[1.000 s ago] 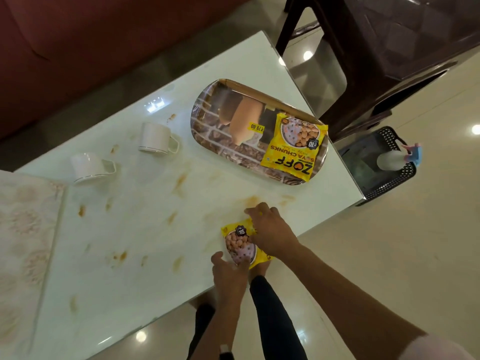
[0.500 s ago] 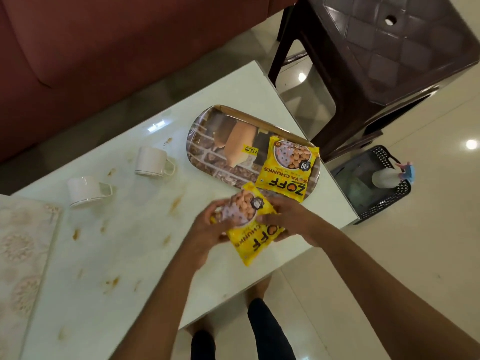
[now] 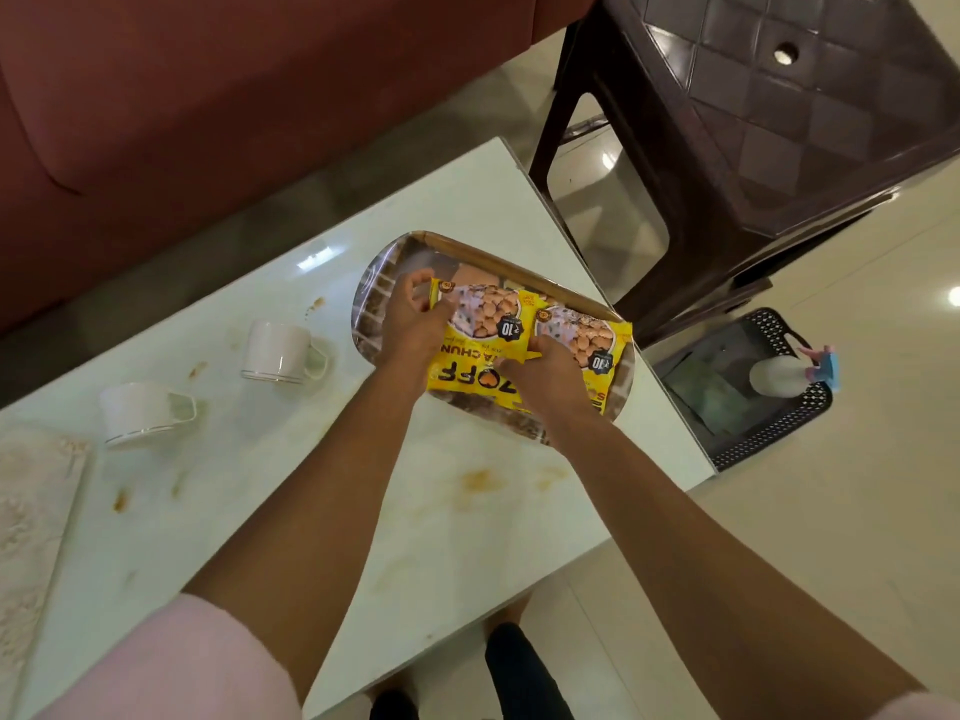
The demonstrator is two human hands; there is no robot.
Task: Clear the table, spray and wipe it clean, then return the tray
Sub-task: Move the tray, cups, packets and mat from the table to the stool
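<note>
I hold the packet (image 3: pixel 470 350) over the tray (image 3: pixel 387 272), left hand (image 3: pixel 410 324) pinching its 9 o'clock edge, right hand (image 3: pixel 545 371) gripping at 4 o'clock. Releasing unevenly, I could slide it onto the second packet (image 3: pixel 597 340) or off the rim.

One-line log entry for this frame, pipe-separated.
step: clearing table | left hand + right hand: grip yellow packet over tray | second packet in tray | cups: on table

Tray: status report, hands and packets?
Left hand and right hand both hold second packet over tray, beside first packet. Two cups on stained table. Nothing blocking.
</note>
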